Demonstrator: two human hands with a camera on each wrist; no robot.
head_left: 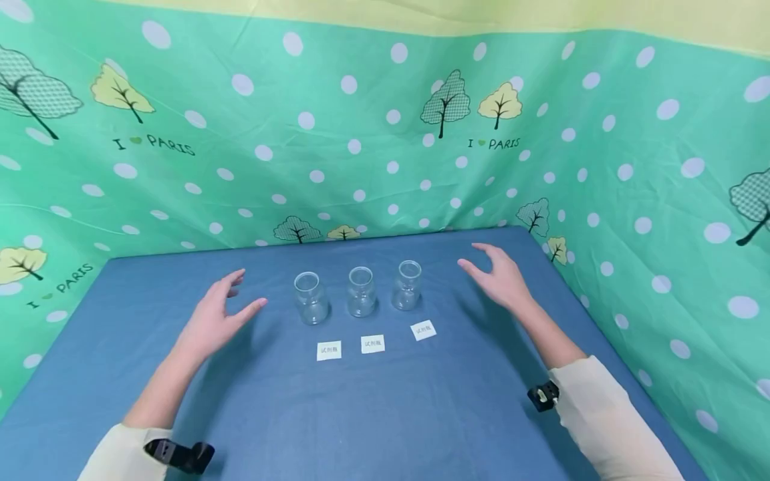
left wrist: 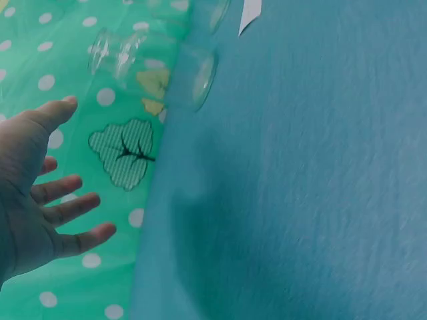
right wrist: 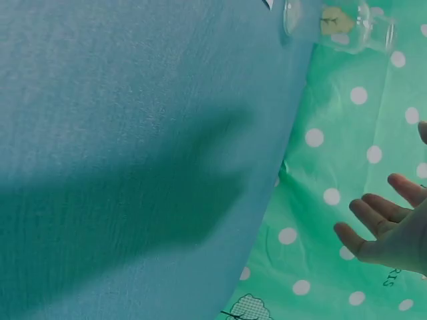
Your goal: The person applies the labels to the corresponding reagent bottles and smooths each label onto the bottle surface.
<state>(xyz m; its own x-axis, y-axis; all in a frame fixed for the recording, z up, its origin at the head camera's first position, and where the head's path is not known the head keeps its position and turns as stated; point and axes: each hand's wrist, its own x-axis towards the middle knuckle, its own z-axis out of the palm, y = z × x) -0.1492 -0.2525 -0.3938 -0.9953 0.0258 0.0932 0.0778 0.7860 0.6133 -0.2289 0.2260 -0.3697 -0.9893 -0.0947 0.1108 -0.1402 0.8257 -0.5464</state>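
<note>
Three clear cylindrical glass jars [head_left: 361, 297] stand upright on blue cloth [head_left: 373, 421], behind three white rectangular paper labels [head_left: 373, 344]. The left hand [head_left: 212, 322] and right hand [head_left: 500, 277] hover empty either side, spread wide

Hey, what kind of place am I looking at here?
Probably a makeshift filming booth or tabletop setup, rather than an ordinary room: a polka-dot curtain printed with trees hangs around a blue-covered table, and three glass jars stand behind small printed labels.
</note>
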